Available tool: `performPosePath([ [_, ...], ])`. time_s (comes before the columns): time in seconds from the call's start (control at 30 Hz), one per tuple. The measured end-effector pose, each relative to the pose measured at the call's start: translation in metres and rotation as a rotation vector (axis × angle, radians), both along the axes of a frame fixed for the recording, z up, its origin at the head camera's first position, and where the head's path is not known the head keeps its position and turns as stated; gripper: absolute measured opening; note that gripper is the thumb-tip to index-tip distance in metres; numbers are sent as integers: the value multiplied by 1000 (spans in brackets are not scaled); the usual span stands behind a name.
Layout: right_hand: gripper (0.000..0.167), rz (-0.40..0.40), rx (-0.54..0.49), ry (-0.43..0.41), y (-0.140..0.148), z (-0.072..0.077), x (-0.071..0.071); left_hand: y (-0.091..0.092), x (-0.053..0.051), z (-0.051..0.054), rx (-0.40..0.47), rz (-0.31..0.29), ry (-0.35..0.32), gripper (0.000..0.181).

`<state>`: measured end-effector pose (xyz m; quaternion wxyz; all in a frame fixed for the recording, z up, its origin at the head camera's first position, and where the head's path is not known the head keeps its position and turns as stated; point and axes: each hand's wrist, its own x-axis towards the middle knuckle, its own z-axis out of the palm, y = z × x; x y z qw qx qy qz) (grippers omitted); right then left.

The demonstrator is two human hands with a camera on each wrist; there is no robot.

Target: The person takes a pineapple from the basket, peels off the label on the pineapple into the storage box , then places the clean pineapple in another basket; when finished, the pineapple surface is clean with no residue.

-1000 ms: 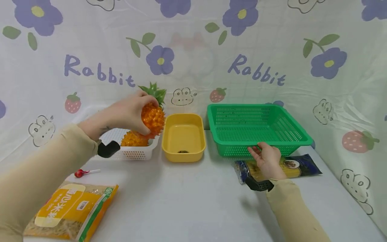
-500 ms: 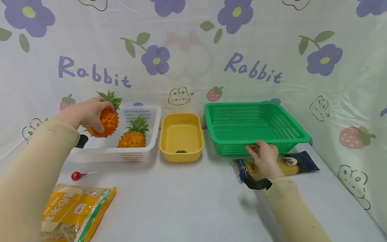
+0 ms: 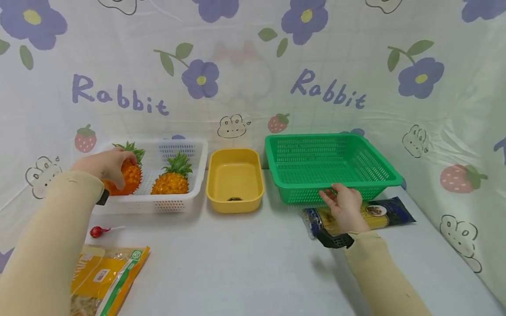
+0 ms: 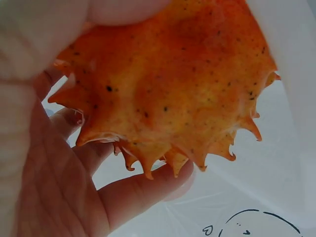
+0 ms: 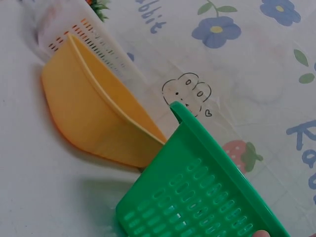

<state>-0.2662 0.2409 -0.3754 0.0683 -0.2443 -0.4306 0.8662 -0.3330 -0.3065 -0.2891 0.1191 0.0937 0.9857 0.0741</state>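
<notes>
My left hand grips an orange toy pineapple with a green crown, low inside the left part of the white basket. In the left wrist view, thumb and fingers lie round the spiky, glossy pineapple. A second toy pineapple rests in the same basket, to the right. My right hand touches the front rim of the green basket, fingers loosely extended; one fingertip shows on the rim in the right wrist view. Under that hand lies a pack of spaghetti, partly hidden.
Between the baskets stands a yellow tub. A red lollipop lies in front of the white basket. Nearer, an orange-yellow bag of dry food is partly covered by the left sleeve. A printed curtain hangs behind the white table.
My left hand has carried the toy pineapple leftward, over the second one, and lowered it into the white basket's left part. The right hand has stayed at the green basket. The head view has shifted slightly.
</notes>
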Motion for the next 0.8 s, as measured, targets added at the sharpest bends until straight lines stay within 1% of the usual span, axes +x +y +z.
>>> performPosePath([
  [0.13, 75, -6, -1, 3, 0, 0, 0, 2, 2, -1, 7, -2, -12, 68],
  [0.37, 75, -7, -6, 1, 0, -1, -1, 8, 4, -4, -15, -18, -19, 69],
  [0.6, 77, -2, -15, 1, 0, 0, -1, 19, 3, -4, 81, 13, -119, 67],
  [0.8, 78, -13, -24, -9, -1, 0, -1, 21, 3, -6, 100, 26, -141, 69],
])
